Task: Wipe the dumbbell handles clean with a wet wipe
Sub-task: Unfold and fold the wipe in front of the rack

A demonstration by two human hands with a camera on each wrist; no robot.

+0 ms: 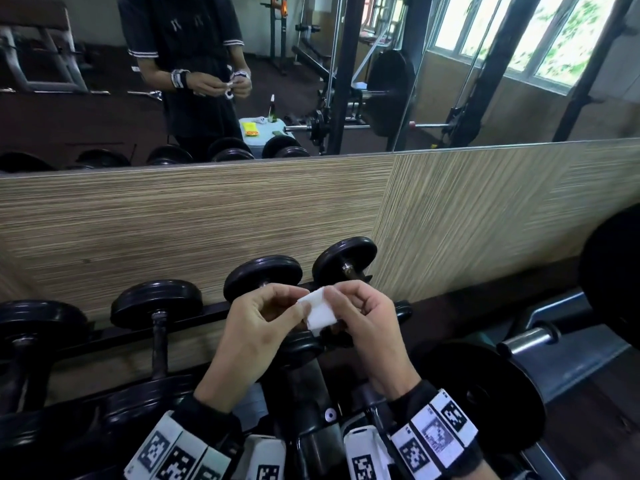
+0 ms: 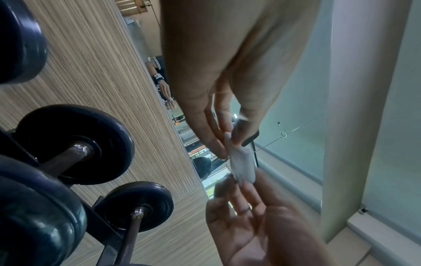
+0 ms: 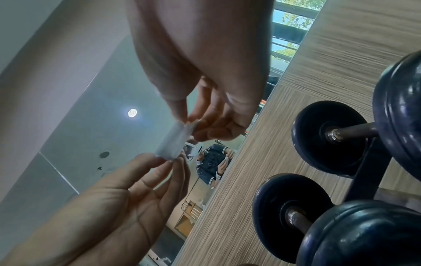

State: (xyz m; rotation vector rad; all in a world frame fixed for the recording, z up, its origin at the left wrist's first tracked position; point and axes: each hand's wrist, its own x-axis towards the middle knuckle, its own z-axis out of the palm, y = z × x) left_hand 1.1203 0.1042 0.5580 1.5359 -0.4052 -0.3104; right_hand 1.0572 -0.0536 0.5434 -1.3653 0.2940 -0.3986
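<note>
A small folded white wet wipe [image 1: 318, 311] is held in the air between both hands, above the dumbbell rack. My left hand [image 1: 300, 304] pinches its left edge with thumb and fingertips. My right hand [image 1: 335, 305] pinches its right edge. In the left wrist view the wipe [image 2: 242, 164] hangs between the left fingers [image 2: 214, 142] and the right hand [image 2: 248, 216] below. The right wrist view shows the wipe [image 3: 172, 144] the same way. Several black dumbbells [image 1: 157, 301] lie on the rack, one dull metal handle [image 1: 160, 344] visible at the left; neither hand touches them.
The black rack rail [image 1: 194, 318] runs in front of a wood-grain wall panel [image 1: 207, 220], with a mirror [image 1: 104, 116] above it. At the right, a large black weight plate [image 1: 491, 393] and a chrome bar end [image 1: 530, 337] sit close to my right wrist.
</note>
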